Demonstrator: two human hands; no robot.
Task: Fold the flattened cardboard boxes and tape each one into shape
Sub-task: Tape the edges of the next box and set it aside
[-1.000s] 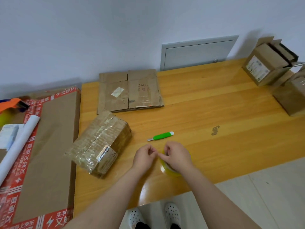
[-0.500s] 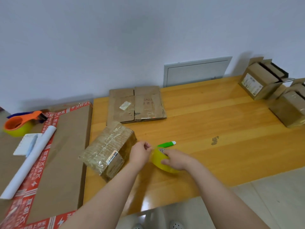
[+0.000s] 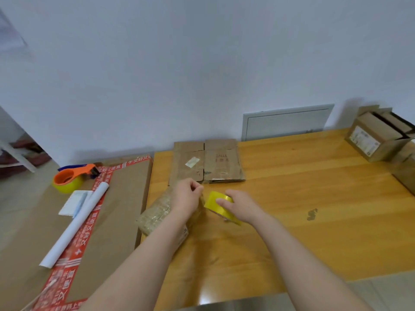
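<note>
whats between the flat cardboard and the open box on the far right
Only bare table, as the head view shows, between the flat cardboard and the open box.

1 wide-angle view, worn on the person's head, looks forward and down across the bench (image 3: 303,180) toward the wall (image 3: 202,75); the left hand (image 3: 187,196) and right hand (image 3: 243,205) sit close, low centre.

A white paper roll (image 3: 74,223) lies diagonally at the left, just beside a white notepad (image 3: 68,204) with a pale blue pen (image 3: 80,202) on it, while a grey wall panel (image 3: 285,122) sits behind the wooden desk (image 3: 314,176), whose top carries a small dark mark (image 3: 312,214) at the right.
</note>
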